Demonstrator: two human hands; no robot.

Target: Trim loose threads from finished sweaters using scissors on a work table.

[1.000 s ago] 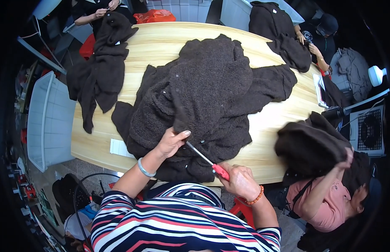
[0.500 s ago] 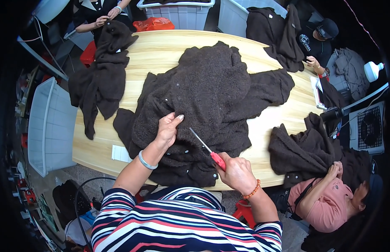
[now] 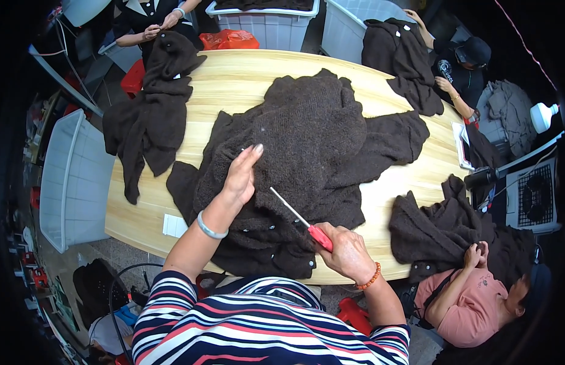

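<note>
A dark brown knitted cardigan (image 3: 307, 134) lies bunched on the wooden table in front of me, small shiny buttons along its near part. My left hand (image 3: 239, 176) rests at the cardigan's left side, fingers stretched out and thumb pointing away from me; nothing shows in it. In my right hand (image 3: 344, 250), over the near right edge of the knit, is a red-handled tool (image 3: 319, 236) with a thin straight metal shaft, like a screwdriver. Its tip points up and left, just over the fabric, short of my left hand; whether it touches the knit I cannot tell.
More dark knits lie at the far left (image 3: 145, 121), far right (image 3: 404, 67) and near right (image 3: 425, 228), each with a co-worker at it. A white paper slip (image 3: 174, 225) sits by the table's (image 3: 139, 222) left edge. A grey bin (image 3: 66, 182) stands left.
My left hand has shifted slightly up and left, and its fingers have straightened from a pinch on the knit. The tool stays in my right hand, nearly in place.
</note>
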